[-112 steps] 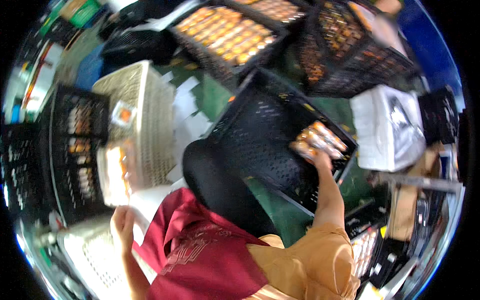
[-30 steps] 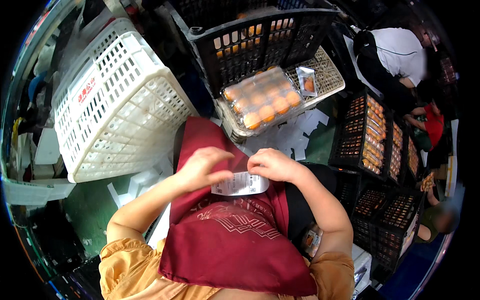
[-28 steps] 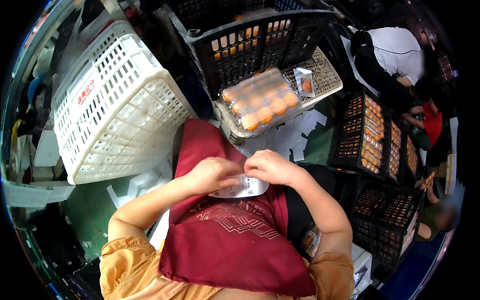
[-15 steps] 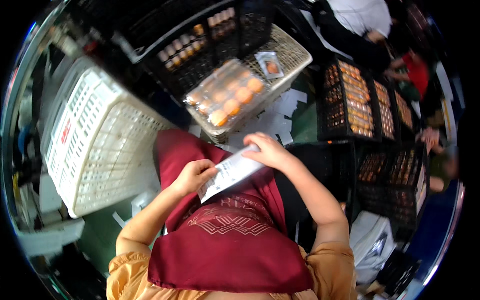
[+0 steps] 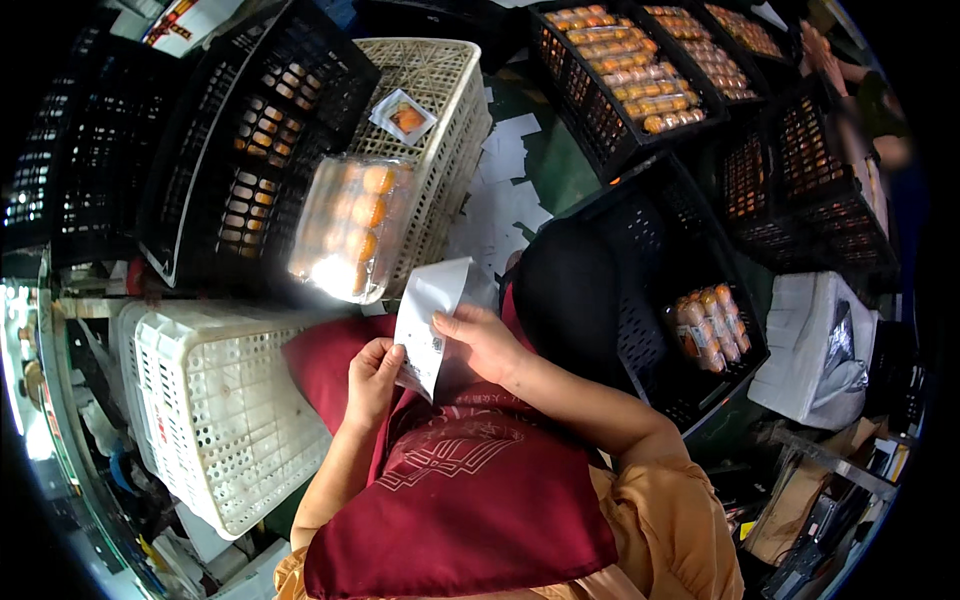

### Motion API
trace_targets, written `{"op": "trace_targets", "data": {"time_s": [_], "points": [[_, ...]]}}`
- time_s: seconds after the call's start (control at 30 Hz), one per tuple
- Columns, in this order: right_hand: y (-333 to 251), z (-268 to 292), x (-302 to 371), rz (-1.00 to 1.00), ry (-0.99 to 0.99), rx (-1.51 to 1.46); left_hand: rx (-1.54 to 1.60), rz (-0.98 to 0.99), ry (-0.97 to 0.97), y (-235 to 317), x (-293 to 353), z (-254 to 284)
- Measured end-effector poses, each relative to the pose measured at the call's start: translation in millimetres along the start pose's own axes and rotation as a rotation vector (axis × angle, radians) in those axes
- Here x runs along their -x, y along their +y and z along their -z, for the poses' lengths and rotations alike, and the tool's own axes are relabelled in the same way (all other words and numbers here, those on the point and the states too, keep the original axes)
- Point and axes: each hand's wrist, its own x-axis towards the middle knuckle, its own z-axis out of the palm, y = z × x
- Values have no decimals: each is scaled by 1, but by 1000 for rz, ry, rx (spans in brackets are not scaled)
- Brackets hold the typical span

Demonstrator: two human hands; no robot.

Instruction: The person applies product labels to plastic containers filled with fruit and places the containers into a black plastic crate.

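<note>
Over my lap, both hands hold a white printed sheet (image 5: 418,320), bent so a greyish side shows at its right. My left hand (image 5: 371,382) pinches its lower left edge between thumb and fingers. My right hand (image 5: 484,340) has its thumb on the printed face and its fingers hidden behind. Just beyond the sheet, a clear plastic carton (image 5: 350,225) of orange, egg-like rounds rests on an upturned pale crate (image 5: 452,130); glare whitens its near end. A small square packet or card with an orange picture (image 5: 403,117) lies on the same crate.
At left stand a white slatted crate (image 5: 235,410) and a tilted black crate (image 5: 190,180). To my right, a black crate (image 5: 645,335) holds several filled packs (image 5: 708,328). More filled black crates (image 5: 620,150) stand at far right, near another person's hands (image 5: 822,58). Paper scraps (image 5: 500,160) litter the floor.
My view has turned to the right. The sheet now stands more upright and bent, and my right hand has moved from its far end to its right side.
</note>
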Motion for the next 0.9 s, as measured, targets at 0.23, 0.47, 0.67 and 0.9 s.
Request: {"op": "trace_targets", "data": {"time_s": [0.23,0.47,0.67,0.9], "points": [[-26,30,-12,98,199,105,-26,-16,-46,8,-5,-9],[-51,8,11,792,296,1089,21,36,-36,4,-6,-13],[-26,-22,17,826,-52,1548,-57,15,-36,2,-4,-19],[-18,-28,10,763,-114,1713,-404,-233,16,0,-7,-18]]}}
